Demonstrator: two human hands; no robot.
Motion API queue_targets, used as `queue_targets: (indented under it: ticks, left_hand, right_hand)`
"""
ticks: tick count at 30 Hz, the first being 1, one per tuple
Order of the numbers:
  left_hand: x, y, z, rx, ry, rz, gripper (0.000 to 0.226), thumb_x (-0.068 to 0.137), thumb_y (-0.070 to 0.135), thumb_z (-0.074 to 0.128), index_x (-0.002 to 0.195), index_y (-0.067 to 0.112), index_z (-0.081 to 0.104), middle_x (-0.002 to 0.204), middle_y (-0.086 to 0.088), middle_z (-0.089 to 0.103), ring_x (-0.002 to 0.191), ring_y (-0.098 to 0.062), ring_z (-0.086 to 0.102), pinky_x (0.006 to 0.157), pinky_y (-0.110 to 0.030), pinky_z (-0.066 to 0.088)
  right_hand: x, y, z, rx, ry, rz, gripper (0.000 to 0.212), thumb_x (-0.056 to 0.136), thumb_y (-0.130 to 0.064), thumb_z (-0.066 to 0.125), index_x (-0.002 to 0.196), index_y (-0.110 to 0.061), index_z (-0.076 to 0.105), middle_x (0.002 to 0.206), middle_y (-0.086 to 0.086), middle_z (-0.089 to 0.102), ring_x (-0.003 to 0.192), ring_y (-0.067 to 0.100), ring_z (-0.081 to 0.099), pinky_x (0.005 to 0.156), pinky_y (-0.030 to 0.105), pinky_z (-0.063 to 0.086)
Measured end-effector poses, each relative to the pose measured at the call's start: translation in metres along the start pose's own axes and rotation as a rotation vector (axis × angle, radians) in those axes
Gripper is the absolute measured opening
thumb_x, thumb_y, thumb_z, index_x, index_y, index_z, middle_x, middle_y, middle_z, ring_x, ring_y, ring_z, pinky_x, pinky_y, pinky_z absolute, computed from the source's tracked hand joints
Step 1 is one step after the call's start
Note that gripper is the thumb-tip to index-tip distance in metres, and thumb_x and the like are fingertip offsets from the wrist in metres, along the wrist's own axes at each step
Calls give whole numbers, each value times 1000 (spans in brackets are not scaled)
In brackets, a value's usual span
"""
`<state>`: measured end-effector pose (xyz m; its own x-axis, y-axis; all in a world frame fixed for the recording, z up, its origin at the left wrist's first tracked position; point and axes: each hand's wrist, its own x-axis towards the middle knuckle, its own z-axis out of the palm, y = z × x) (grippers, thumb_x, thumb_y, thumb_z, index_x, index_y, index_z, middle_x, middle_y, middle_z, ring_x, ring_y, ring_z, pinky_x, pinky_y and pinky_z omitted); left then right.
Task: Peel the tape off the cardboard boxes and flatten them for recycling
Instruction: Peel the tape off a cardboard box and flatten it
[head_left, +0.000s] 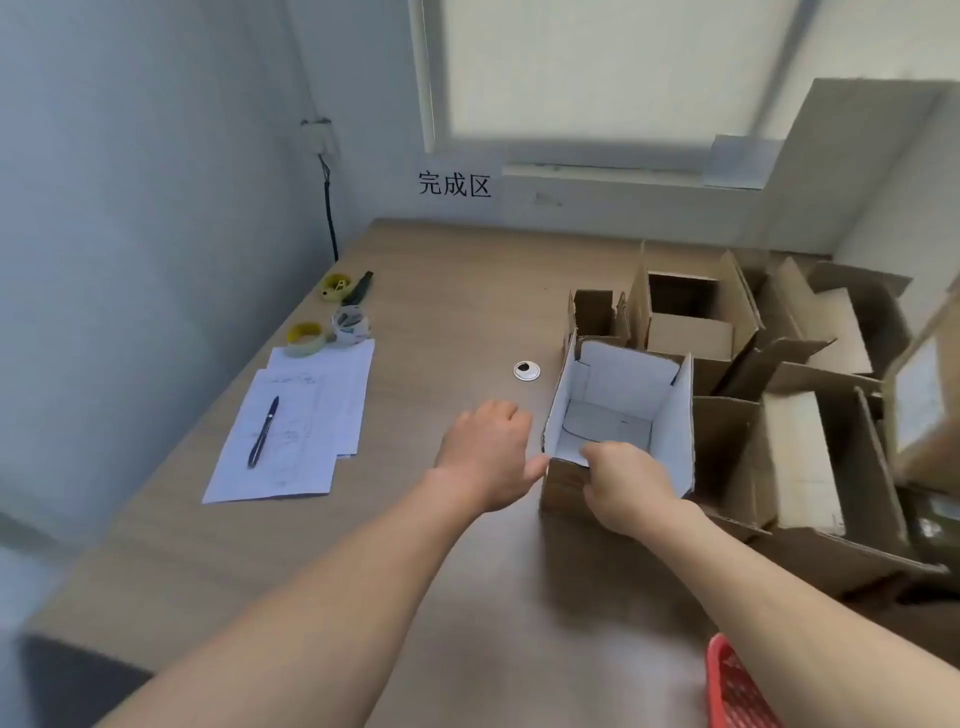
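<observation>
On the wooden worktop (441, 291), the open white-lined cardboard box (623, 415) is sitting right of centre, with brown open cardboard boxes (779, 405) crowding behind it toward the right edge, while white paper sheets (301, 426) carrying a dark pen (264, 432) are lying near the left edge, round tape rolls (324, 319) behind them.

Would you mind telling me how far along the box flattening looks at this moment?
Early, by the look of it. No flattened box shows anywhere on the table. In hand: the right hand grips the near wall of the white-lined box, which stands open, while the left hand is beside its left side. Left: that box and the brown boxes behind and right of it, all standing.
</observation>
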<state>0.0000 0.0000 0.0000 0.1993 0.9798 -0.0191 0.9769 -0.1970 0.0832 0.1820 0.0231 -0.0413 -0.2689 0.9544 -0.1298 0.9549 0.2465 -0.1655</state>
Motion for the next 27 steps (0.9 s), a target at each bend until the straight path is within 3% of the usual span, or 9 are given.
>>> queue_targets:
  ticks: [6,10,15,17,20,24,25,27]
  left_hand:
    - [3,-8,20,-47,-60,-55,38,97,42,45,119,13,53,122,-5,54,117,-26,47,92,-39,41]
    - [3,-34,25,-119,-48,-93,36,97,21,43,131,12,51,137,-7,49,128,-28,43,100,-43,42]
    - [-9,-78,18,-147,-14,-106,50,94,13,44,144,14,44,155,-7,35,142,-25,29,110,-45,36]
    - [-15,-92,16,-162,-3,-79,49,96,18,45,145,15,45,155,-5,36,143,-23,28,110,-46,36]
    - [-21,-109,14,-232,69,-72,46,94,25,43,138,15,53,148,-3,43,139,-21,34,105,-45,39]
    - [-28,-122,20,-251,-16,-25,50,97,36,48,145,22,47,152,3,37,141,-16,29,109,-46,37]
    - [-29,-124,24,-250,-55,-13,53,96,38,52,148,26,43,155,5,33,143,-16,26,111,-47,35]
    - [-28,-124,31,-239,-131,9,58,96,42,55,150,31,38,160,6,22,147,-16,17,116,-47,28]
  right_hand:
    - [-1,4,17,-6,25,-3,11,90,-11,44,85,-17,52,86,4,64,84,34,58,59,34,33]
    - [-3,-2,9,81,200,-78,11,92,-21,50,83,-16,52,83,3,66,84,35,58,62,36,40]
    - [4,-17,-20,466,229,-176,10,76,-23,57,70,-15,59,61,-2,57,65,24,54,58,35,44]
    - [13,-24,-27,739,263,-163,10,68,-21,56,65,-12,60,59,7,55,61,26,53,56,39,45]
    - [32,-31,-26,1056,291,-70,18,64,-11,53,70,-2,67,70,26,61,64,28,56,55,43,52]
    - [50,-22,2,1100,306,208,24,66,-13,47,75,-16,69,78,14,66,82,37,61,70,42,50]
    - [51,-20,8,1032,289,283,25,73,-14,48,85,-20,70,89,9,69,94,36,61,77,41,48]
    - [51,-17,20,839,227,421,35,93,-18,51,126,-19,62,131,8,62,125,31,52,102,44,43]
